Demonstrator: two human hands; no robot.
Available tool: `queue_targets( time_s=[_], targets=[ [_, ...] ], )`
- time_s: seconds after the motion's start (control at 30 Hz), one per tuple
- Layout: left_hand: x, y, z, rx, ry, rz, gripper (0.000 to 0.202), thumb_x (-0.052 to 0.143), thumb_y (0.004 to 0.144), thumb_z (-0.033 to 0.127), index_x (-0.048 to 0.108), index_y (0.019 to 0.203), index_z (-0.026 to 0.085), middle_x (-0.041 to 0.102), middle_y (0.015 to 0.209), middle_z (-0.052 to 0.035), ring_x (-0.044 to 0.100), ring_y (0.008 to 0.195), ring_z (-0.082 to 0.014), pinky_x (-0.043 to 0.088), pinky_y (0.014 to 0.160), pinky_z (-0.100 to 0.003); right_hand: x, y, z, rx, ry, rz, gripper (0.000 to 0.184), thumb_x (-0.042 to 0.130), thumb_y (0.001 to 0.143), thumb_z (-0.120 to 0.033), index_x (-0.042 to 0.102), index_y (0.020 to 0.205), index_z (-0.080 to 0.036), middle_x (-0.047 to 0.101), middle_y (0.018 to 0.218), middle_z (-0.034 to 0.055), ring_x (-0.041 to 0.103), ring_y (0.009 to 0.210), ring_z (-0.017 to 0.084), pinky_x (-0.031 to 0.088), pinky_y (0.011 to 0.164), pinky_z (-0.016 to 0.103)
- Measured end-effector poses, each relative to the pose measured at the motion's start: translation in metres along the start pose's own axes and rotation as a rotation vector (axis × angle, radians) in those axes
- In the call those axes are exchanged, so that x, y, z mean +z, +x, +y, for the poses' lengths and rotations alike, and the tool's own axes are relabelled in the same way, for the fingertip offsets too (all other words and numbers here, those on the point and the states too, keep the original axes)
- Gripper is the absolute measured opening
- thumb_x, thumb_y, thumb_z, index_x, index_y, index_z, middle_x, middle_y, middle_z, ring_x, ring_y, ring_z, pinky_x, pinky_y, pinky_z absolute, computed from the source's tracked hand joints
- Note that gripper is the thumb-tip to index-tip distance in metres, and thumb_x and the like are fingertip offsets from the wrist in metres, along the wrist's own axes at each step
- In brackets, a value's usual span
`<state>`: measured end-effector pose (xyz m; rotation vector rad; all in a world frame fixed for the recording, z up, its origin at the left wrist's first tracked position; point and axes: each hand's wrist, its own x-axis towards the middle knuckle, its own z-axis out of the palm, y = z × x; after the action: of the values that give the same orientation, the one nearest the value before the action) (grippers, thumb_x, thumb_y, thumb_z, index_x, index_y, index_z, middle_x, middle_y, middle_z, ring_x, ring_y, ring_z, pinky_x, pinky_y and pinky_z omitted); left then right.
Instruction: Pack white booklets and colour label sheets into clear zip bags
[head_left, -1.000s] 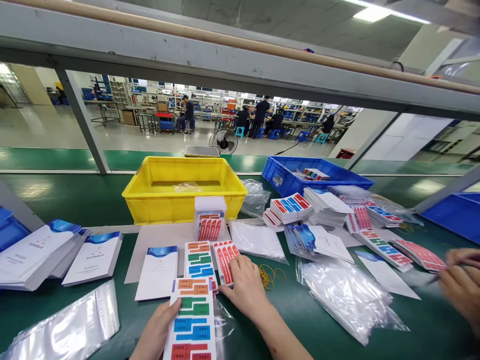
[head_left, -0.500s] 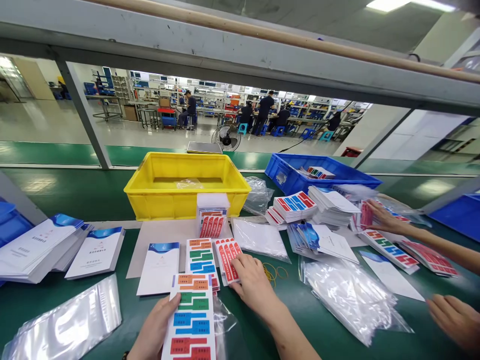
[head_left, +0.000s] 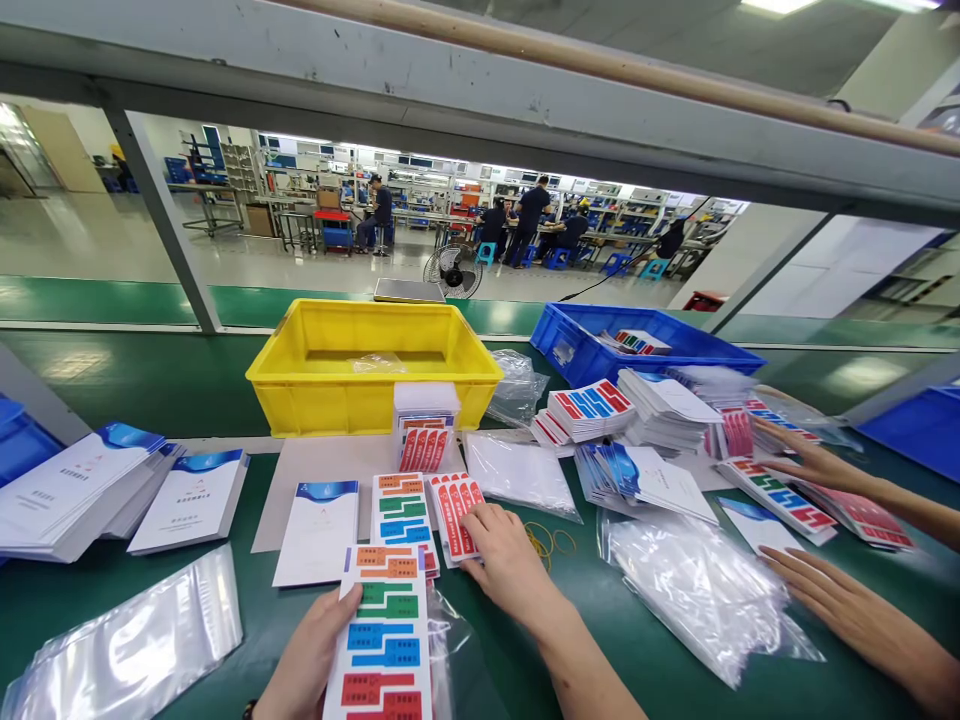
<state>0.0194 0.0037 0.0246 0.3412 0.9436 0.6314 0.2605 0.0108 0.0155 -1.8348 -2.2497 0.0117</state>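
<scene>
One white label sheet with orange, green, blue and red printing (head_left: 386, 640), at near centre, its left edge held by the left hand (head_left: 311, 640), thumb on top and fingers closed beneath; unchanged from half a second ago. One stack of white-edged red label sheets (head_left: 454, 512), just beyond and to the right; the right hand (head_left: 514, 570) rests on its near right corner, fingers together and slightly bent, as earlier; whether they pinch any sheet cannot be told. Yellow rubber bands (head_left: 556, 541), right of that hand. One white booklet with blue wavy top (head_left: 319, 540), left of the stack. One yellow plastic bin (head_left: 375, 402), far centre. Co-worker's near hand (head_left: 832, 600), at right: previously curled over bare green tabletop (head_left: 517, 685), now outstretched onto a blue-topped white sheet (head_left: 756, 522). Co-worker's far hand (head_left: 810, 460): shifted slightly rightward, fingers now spread.
</scene>
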Motion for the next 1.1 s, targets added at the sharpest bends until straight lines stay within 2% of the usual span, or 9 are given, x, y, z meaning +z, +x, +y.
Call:
queue_targets(
  time_s=[0.2,0.33,0.43,0.67,0.77,0.87,0.93,0.97,1.1],
  targets=[
    [0.001,-0.002,0.0,-0.006,0.004,-0.032,0.047,0.072,0.066,0.034,0.058,0.101,0.006,0.073,0.074,-0.0127,0.069,0.067,-0.0287,0.055,0.054,-0.033,0.005,0.001,-0.013,0.07,-0.05,0.037,0.024,0.062,0.069,-0.034,0.054,0.085,-0.017,0.055,0.092,0.0069,0.047,0.086,0.024,0.034,0.074,0.034],
    [-0.002,0.002,-0.003,0.005,-0.013,-0.047,0.042,0.071,0.067,0.034,0.06,0.097,0.006,0.073,0.075,-0.0125,0.069,0.069,-0.0282,0.055,0.057,-0.033,0.015,0.005,-0.028,0.188,-0.148,0.1,0.015,0.055,0.073,-0.026,0.057,0.082,-0.014,0.057,0.086,0.0103,0.049,0.082,0.025,0.035,0.068,0.034],
    [-0.003,0.003,-0.004,0.002,-0.015,-0.057,0.041,0.071,0.067,0.033,0.06,0.096,0.007,0.073,0.076,-0.0124,0.069,0.07,-0.028,0.055,0.058,-0.033,0.019,0.007,-0.033,0.226,-0.168,0.126,0.011,0.052,0.073,-0.02,0.059,0.077,-0.013,0.058,0.08,0.0106,0.052,0.077,0.024,0.035,0.065,0.033],
    [0.001,-0.002,0.0,-0.014,-0.01,-0.024,0.048,0.076,0.061,0.034,0.059,0.097,0.007,0.073,0.073,-0.0115,0.069,0.069,-0.0291,0.055,0.057,-0.033,0.017,0.006,-0.028,0.175,-0.159,0.105,0.017,0.047,0.076,-0.014,0.061,0.067,-0.014,0.061,0.071,0.0084,0.056,0.065,0.019,0.036,0.061,0.028],
    [0.004,-0.004,0.002,-0.014,-0.007,0.007,0.051,0.077,0.058,0.034,0.059,0.098,0.007,0.073,0.072,-0.0115,0.069,0.067,-0.0294,0.055,0.056,-0.033,0.017,0.004,-0.027,0.14,-0.154,0.08,0.017,0.046,0.073,-0.008,0.062,0.076,-0.013,0.063,0.073,0.0083,0.057,0.067,0.019,0.038,0.063,0.028],
    [0.005,-0.004,0.003,0.004,-0.021,-0.013,0.049,0.077,0.059,0.033,0.059,0.096,0.007,0.073,0.073,-0.0125,0.069,0.068,-0.03,0.055,0.056,-0.034,0.02,0.001,-0.022,0.095,-0.136,0.091,0.029,0.047,0.066,-0.003,0.06,0.089,-0.013,0.064,0.083,0.0094,0.057,0.073,0.02,0.039,0.066,0.029],
    [0.005,-0.003,0.003,0.012,-0.035,-0.027,0.045,0.076,0.06,0.032,0.06,0.094,0.007,0.073,0.075,-0.013,0.069,0.069,-0.0301,0.055,0.057,-0.034,0.019,0.0,-0.016,0.044,-0.09,0.16,0.031,0.045,0.065,-0.001,0.06,0.088,-0.014,0.064,0.087,0.0091,0.057,0.076,0.02,0.039,0.07,0.03],
    [0.005,-0.003,0.002,0.022,-0.041,-0.024,0.042,0.075,0.062,0.031,0.06,0.093,0.008,0.073,0.076,-0.0129,0.069,0.07,-0.0298,0.055,0.058,-0.035,0.017,0.0,-0.014,0.011,-0.053,0.234,0.03,0.044,0.066,-0.001,0.06,0.087,-0.015,0.064,0.086,0.0084,0.058,0.077,0.019,0.04,0.071,0.03],
    [0.003,0.0,-0.002,0.042,-0.037,0.059,0.03,0.07,0.068,0.03,0.061,0.088,0.009,0.073,0.077,-0.012,0.069,0.071,-0.028,0.055,0.065,-0.036,-0.002,-0.001,-0.02,-0.169,0.103,0.678,0.029,0.042,0.075,-0.002,0.058,0.096,-0.016,0.065,0.09,0.008,0.057,0.086,0.019,0.04,0.078,0.035]
  ],
)
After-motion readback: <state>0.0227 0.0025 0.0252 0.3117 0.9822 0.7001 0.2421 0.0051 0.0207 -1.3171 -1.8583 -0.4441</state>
